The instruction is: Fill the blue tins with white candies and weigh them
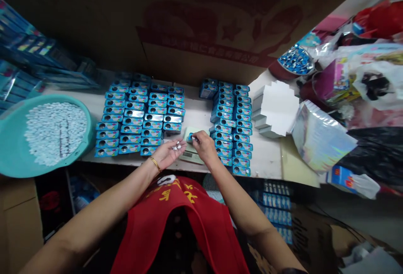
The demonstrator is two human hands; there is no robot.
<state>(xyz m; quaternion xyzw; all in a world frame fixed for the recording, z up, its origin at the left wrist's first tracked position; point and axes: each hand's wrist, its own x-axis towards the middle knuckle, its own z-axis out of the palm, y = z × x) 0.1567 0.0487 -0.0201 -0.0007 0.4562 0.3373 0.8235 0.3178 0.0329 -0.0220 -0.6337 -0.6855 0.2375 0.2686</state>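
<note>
Counter [199, 111], pale, backed by a large printed cardboard box [204, 26] on the far side.

Item: small white pieces [177, 146], carried on the palm of the left hand [166, 154], which is turned up, fingers spread in a shallow cup. Low weight, firmness and smoothness are judged likely; rolling off a tilted palm is to be guarded against. Best taken singly, by the sides, between fingertips.

Item: scale [192, 157], set at the near edge, display facing near. On it, a blue box [190, 137], partly covered by the right hand [205, 147], whose fingers are drawn together above it; whether a piece is pinched there cannot be told. The box is judged light and easily tipped, best steadied by its side walls.

Stock: left rows of blue boxes [132, 126], close beside the left hand; right rows of blue boxes [223, 141], near the right hand.

Far left: green basin [12, 150], loaded with further white pieces [56, 129].

Clearance: open room is offered beyond the scale, between both sets of rows; sideways travel is narrowed by the boxes. No margin is left nearward, where the edge runs.
</note>
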